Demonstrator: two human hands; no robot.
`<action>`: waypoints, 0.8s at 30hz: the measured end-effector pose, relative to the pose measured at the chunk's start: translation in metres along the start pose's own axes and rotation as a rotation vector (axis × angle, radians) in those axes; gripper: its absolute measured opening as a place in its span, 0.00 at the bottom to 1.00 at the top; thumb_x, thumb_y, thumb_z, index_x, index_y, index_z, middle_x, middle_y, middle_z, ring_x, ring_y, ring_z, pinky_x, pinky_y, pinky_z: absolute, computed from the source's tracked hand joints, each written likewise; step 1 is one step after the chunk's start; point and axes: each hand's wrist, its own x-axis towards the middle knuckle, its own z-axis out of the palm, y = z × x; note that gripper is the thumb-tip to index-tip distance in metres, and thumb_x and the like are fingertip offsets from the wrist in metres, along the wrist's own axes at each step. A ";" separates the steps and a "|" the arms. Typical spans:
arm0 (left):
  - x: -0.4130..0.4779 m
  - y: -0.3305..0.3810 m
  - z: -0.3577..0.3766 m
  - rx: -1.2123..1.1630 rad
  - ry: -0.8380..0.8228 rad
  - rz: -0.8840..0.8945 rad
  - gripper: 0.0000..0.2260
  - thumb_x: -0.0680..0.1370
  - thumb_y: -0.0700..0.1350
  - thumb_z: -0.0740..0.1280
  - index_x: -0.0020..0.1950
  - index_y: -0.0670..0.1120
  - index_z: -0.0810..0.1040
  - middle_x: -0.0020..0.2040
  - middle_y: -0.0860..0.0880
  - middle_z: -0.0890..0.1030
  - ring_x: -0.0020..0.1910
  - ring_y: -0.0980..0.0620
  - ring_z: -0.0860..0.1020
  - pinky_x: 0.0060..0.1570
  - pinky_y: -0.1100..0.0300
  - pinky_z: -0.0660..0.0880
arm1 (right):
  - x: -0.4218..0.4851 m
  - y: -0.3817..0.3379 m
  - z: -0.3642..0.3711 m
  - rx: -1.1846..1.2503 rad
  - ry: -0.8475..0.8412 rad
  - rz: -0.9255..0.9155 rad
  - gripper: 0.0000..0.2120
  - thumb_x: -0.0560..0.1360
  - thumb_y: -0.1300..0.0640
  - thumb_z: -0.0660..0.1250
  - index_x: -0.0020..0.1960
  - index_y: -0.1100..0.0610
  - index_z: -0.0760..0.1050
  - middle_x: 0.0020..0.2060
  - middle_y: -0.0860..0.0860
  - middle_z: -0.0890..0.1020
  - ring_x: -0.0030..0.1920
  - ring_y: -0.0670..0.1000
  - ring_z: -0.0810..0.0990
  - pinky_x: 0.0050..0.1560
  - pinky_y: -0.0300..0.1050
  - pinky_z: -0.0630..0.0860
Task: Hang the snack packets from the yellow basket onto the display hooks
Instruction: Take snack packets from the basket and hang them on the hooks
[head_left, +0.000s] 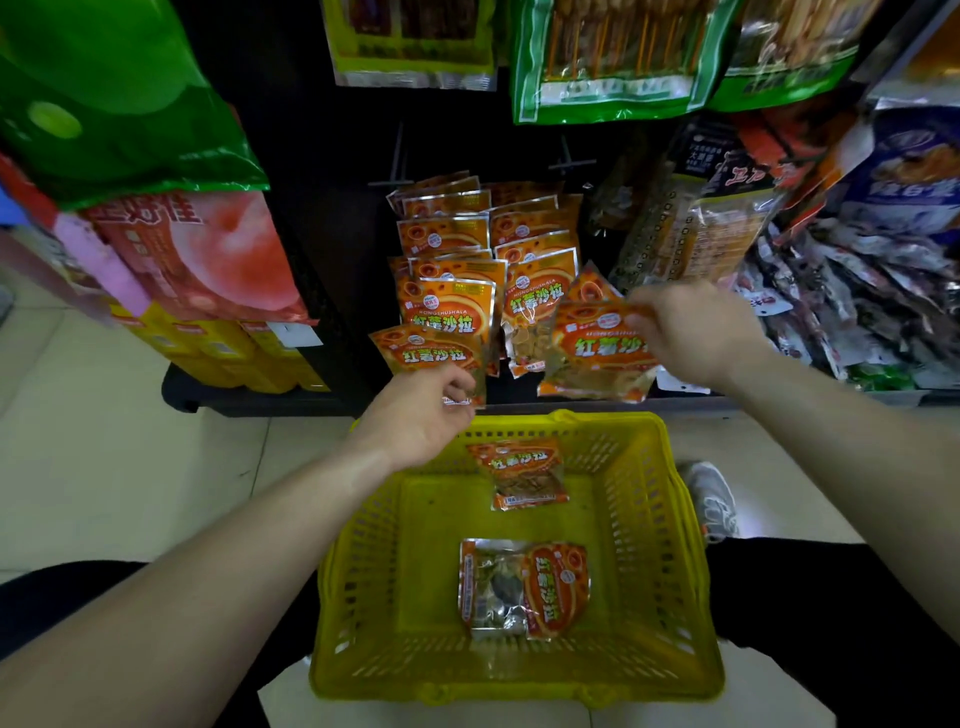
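Observation:
The yellow basket (670, 525) stands on the floor between my knees. Two orange snack packets lie in it: one (524, 475) near the far wall, another (524, 590) turned sideways in the middle. My left hand (415, 415) is shut on the lower edge of an orange packet (428, 353), held up in front of the rack. My right hand (696, 332) grips the top right of another orange packet (592, 353). Two columns of the same packets (488, 244) hang on display hooks on the black rack behind.
Green bags (608, 57) hang above the orange packets. A green and pink bag (156, 182) hangs at left over yellow boxes (234, 353). Dark packets (857, 301) crowd the right side. A grey shoe (714, 499) rests right of the basket on the tiled floor.

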 end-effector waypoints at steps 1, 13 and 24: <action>0.006 -0.001 0.003 0.014 -0.008 -0.001 0.13 0.78 0.48 0.70 0.63 0.52 0.78 0.57 0.54 0.81 0.54 0.53 0.80 0.57 0.51 0.78 | 0.010 0.003 0.005 -0.028 0.008 -0.002 0.09 0.80 0.49 0.61 0.57 0.48 0.77 0.50 0.59 0.83 0.52 0.64 0.80 0.40 0.51 0.70; 0.121 -0.003 0.108 -0.061 -0.099 -0.005 0.13 0.80 0.48 0.65 0.64 0.57 0.77 0.60 0.53 0.81 0.42 0.56 0.79 0.40 0.60 0.76 | 0.101 0.012 0.100 0.018 -0.137 0.005 0.16 0.81 0.49 0.60 0.68 0.46 0.74 0.58 0.57 0.81 0.57 0.62 0.79 0.53 0.54 0.75; 0.197 -0.012 0.157 0.017 -0.030 -0.055 0.27 0.79 0.48 0.63 0.75 0.65 0.60 0.72 0.55 0.71 0.58 0.49 0.79 0.51 0.49 0.79 | 0.170 0.011 0.136 0.059 -0.128 -0.009 0.20 0.77 0.54 0.63 0.69 0.44 0.72 0.57 0.56 0.82 0.58 0.62 0.79 0.64 0.56 0.66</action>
